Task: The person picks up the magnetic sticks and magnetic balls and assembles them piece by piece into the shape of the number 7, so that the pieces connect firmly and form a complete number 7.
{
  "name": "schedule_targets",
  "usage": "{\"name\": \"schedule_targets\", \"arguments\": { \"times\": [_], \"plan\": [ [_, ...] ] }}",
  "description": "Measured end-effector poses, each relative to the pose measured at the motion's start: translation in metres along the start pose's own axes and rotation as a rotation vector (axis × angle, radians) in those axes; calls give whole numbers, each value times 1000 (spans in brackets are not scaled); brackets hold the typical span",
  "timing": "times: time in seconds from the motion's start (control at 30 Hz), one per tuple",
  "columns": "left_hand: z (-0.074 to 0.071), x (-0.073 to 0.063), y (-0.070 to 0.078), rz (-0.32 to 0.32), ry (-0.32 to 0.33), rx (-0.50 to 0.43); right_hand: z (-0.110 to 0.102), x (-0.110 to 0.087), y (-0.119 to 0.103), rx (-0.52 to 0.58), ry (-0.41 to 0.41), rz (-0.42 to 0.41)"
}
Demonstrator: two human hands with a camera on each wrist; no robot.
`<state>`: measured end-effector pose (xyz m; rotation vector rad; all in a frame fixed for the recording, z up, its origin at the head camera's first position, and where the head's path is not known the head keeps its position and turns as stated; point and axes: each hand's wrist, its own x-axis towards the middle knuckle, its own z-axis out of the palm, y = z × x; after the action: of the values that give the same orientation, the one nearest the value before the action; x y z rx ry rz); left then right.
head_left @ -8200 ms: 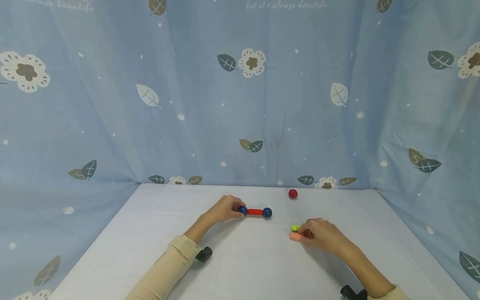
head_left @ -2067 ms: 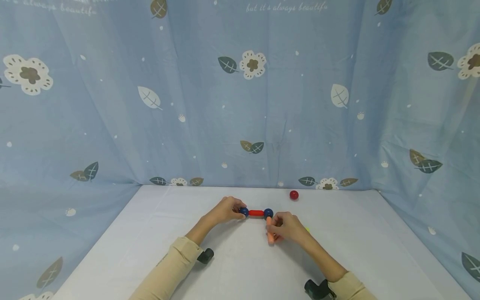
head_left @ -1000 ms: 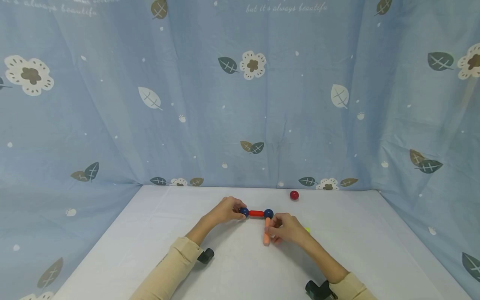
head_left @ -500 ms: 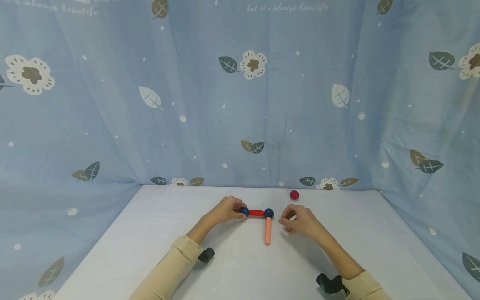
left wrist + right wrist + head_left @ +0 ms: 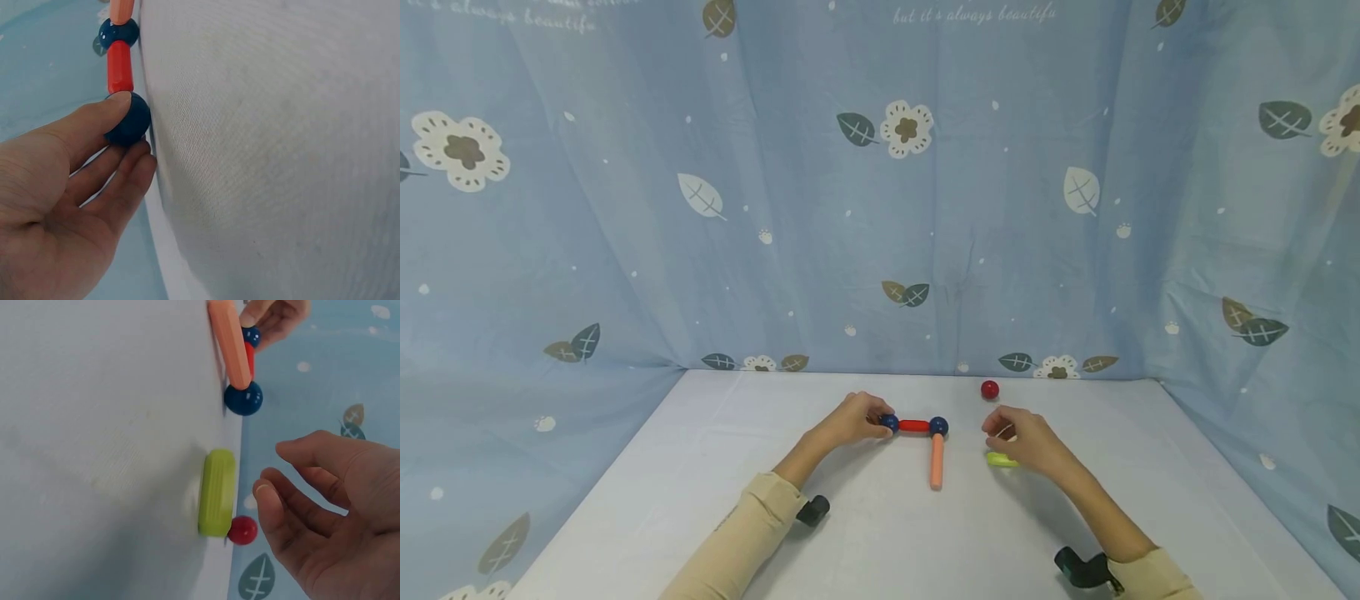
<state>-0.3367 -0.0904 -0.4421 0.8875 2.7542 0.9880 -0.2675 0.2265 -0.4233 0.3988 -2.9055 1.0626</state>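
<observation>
Two dark cameras sit nearest you, the right wrist camera (image 5: 1081,568) and the left wrist camera (image 5: 813,510), with the white worktop (image 5: 880,537) around them. Beyond them you have the orange rod (image 5: 936,465), lying with its far end touching the right blue ball (image 5: 938,427). A second ago your right hand (image 5: 1030,440) was pinching that rod; you have since let go and drawn the hand off to the right, and the rod has stayed against the ball. For the build, that joint looks made, and your right hand is free.

To the right of the orange rod lies the green rod (image 5: 998,460), joined to nothing, with more of it in sight now than half a second ago. Your right hand hangs just above it, thumb and fingertips a little apart, holding nothing.

Slightly farther out runs the row you are building on: left blue ball (image 5: 891,424), red rod (image 5: 914,426), right blue ball, end to end. Your left hand (image 5: 848,419) pinches the left blue ball between thumb and fingers and has not shifted, so that end looks steadied.

Farther still, the red ball (image 5: 990,390) sits near the back edge, unmoved and apart from the row. Behind everything hangs the blue curtain (image 5: 812,225).
</observation>
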Motion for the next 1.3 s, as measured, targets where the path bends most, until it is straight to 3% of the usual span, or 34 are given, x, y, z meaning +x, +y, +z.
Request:
{"name": "schedule_targets", "arguments": {
  "times": [0.23,1.1,1.3],
  "plan": [
    [1,0,-1,-8,-1,-8,-2,-6,8,-24,-31,-54],
    [1,1,0,-25,-8,-2,-1,-15,15,-59,-44,-27],
    [0,0,1,-38,-4,-7,-2,-15,17,-71,-45,-62]
  ]
}}
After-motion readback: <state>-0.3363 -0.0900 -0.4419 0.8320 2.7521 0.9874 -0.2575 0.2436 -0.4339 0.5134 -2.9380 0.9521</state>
